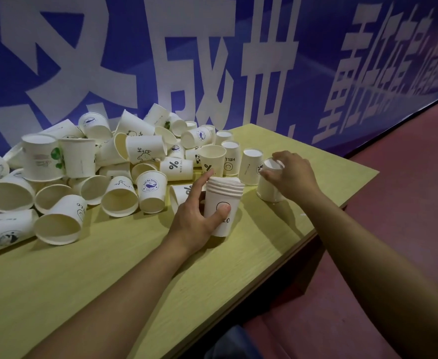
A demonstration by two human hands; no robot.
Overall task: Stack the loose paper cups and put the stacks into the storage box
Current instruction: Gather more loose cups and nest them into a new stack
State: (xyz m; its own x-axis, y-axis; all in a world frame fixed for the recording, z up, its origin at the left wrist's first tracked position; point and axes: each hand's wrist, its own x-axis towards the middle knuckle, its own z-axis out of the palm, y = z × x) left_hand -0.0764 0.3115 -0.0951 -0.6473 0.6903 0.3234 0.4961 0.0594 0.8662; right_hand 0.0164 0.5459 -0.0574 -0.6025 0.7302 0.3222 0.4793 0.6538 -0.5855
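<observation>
A heap of loose white paper cups (88,161) covers the left and back of the yellow-green table (124,265). My left hand (199,216) grips a short stack of nested cups (223,200) that stands upright, rims up, near the table's middle. To its right, my right hand (294,172) curls its fingers over the base of an upside-down cup (269,187) standing near the right edge. The storage box is out of view.
Several upside-down cups (250,167) stand in a row just behind the stack. A blue banner with large white characters (212,60) hangs right behind the table. Reddish floor (407,203) lies past the table's right edge.
</observation>
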